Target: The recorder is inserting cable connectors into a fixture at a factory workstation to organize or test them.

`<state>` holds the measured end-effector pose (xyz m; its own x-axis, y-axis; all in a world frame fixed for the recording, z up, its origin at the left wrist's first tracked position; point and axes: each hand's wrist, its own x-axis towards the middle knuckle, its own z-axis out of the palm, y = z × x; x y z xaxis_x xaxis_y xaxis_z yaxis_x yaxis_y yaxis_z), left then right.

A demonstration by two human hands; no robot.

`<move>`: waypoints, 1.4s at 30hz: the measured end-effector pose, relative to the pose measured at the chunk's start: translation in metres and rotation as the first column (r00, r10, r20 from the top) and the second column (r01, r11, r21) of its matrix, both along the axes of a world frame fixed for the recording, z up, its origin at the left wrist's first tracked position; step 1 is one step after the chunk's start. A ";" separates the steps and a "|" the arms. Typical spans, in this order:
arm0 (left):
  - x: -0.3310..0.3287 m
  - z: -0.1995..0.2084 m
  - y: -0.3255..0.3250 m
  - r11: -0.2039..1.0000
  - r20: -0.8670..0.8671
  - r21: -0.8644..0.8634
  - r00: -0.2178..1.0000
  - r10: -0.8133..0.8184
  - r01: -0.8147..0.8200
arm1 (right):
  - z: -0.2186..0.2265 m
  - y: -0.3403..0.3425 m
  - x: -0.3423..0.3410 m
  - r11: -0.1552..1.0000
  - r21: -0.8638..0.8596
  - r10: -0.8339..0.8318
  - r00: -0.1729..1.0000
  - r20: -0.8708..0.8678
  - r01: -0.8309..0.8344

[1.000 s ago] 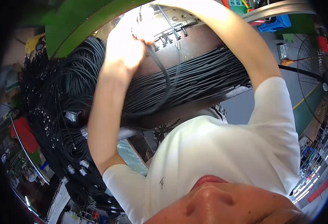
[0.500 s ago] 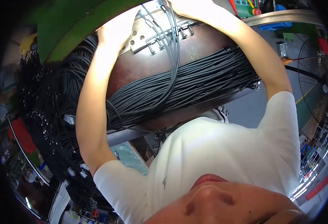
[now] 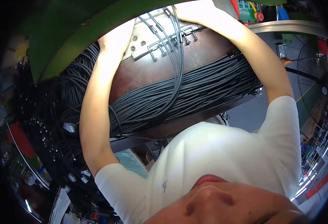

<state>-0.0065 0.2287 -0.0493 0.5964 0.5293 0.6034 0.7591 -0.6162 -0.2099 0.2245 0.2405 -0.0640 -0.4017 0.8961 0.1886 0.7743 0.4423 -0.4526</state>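
Two bare arms reach up over a rust-brown curved metal plate [image 3: 152, 71], smooth and dull, and both hands work at its top edge. Left hand [image 3: 115, 37] sits washed out in glare against the plate's upper left corner, next to a pale metal bracket strip [image 3: 160, 43] with small U-shaped hooks; finger spread there, cannot tell. Right hand [image 3: 194, 11] is up at the top, where a few thin black cables [image 3: 177, 56] run down through the hooks; its fingers are lost in brightness too. Lower down, a thick bundle of matte black cables [image 3: 194, 93] lies in a ribbed band across the plate. Green painted frame [image 3: 70, 26] arcs above. Far top right, a green control box [image 3: 248, 9] with a red round button.
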 end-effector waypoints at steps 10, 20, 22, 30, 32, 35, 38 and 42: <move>-0.002 -0.013 0.003 0.960 0.010 -0.255 0.993 0.118 -0.111 | 0.011 -0.008 -0.007 0.998 -0.068 -0.005 1.000 0.019 0.007; -0.012 -0.020 0.007 0.967 0.008 -0.176 0.982 0.190 -0.185 | 0.002 -0.004 -0.006 0.980 0.173 0.105 0.994 -0.010 -0.102; -0.012 -0.018 0.004 0.969 -0.036 -0.155 0.981 0.188 -0.191 | 0.007 -0.002 -0.011 1.000 -0.006 -0.024 0.997 0.076 0.024; 0.005 -0.010 0.007 0.967 -0.016 -0.137 0.977 0.213 -0.213 | 0.029 0.001 -0.010 0.992 -0.104 -0.060 0.992 0.111 0.072; -0.005 -0.021 0.013 0.949 0.077 -0.258 0.975 0.207 -0.181 | 0.033 -0.002 -0.011 0.987 -0.140 -0.065 0.990 0.128 0.083; -0.005 -0.026 0.015 0.953 0.132 -0.259 0.971 0.199 -0.161 | 0.039 -0.006 -0.012 0.976 -0.190 -0.074 0.984 0.160 0.104; -0.006 -0.031 0.015 0.988 0.093 -0.101 0.988 0.127 -0.117 | 0.040 -0.002 -0.008 0.972 -0.209 -0.071 0.982 0.173 0.107; -0.005 -0.035 0.020 0.981 0.313 -0.192 0.945 0.094 -0.034 | 0.038 0.005 -0.001 0.963 -0.245 -0.073 0.981 0.179 0.117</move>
